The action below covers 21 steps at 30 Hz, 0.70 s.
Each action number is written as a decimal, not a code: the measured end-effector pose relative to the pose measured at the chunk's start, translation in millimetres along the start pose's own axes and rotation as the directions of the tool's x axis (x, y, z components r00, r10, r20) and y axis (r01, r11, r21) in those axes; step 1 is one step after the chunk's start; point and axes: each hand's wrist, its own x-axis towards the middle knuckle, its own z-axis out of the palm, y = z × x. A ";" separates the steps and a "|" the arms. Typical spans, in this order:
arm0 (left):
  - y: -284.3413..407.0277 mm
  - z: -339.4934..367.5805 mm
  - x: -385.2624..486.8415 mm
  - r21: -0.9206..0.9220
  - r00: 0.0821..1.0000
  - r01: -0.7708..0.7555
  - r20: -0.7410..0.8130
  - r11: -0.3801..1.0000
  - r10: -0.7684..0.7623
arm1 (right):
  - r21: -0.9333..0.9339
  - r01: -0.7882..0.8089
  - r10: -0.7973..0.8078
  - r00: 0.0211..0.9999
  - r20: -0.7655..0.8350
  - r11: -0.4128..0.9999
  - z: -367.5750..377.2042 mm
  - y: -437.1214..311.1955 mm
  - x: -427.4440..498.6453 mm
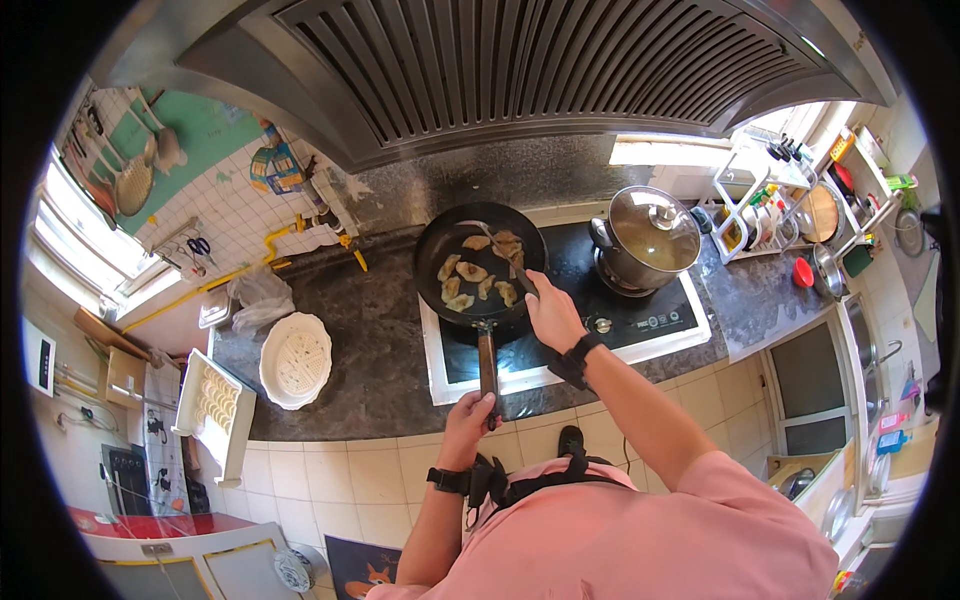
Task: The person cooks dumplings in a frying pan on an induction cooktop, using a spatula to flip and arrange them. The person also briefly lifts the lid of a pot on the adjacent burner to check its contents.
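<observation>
A dark frying pan [431,255] sits over the left side of the gas hob [570,330]. Several browned dumplings [471,271] lie spread in it. My left hand [471,420] grips the end of the pan's wooden handle [487,360]. In my right hand [553,311] is a spatula [504,251] with a dark handle. Its metal end reaches in among the dumplings at the far side of the pan; how it meets them I cannot tell. To the right, a lidded pot [649,240] with a glass lid stands on the other burner.
A white perforated basket [295,361] stands on the dark counter [367,352] at left, near a plastic bag [259,300]. A white tray of dumplings [215,409] is by the counter's left edge. The range hood [525,75] hangs overhead. A red cup [803,272] and white rack [750,195] are right.
</observation>
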 end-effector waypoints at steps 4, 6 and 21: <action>-0.2 -0.7 0.1 0.015 1.000 0.009 -0.010 1.000 -0.009 | -0.129 -0.087 0.106 0.984 0.143 0.988 -3.1 -3.6 18.8; -1.5 -1.4 0.4 0.007 1.000 0.004 -0.002 1.000 -0.004 | -0.096 -0.068 0.080 0.988 0.132 0.993 -7.7 -5.0 14.2; -1.7 -0.8 2.3 0.058 1.000 -0.005 -0.016 0.998 0.006 | 0.094 -0.250 0.232 0.957 0.172 0.964 -53.1 -8.0 -76.4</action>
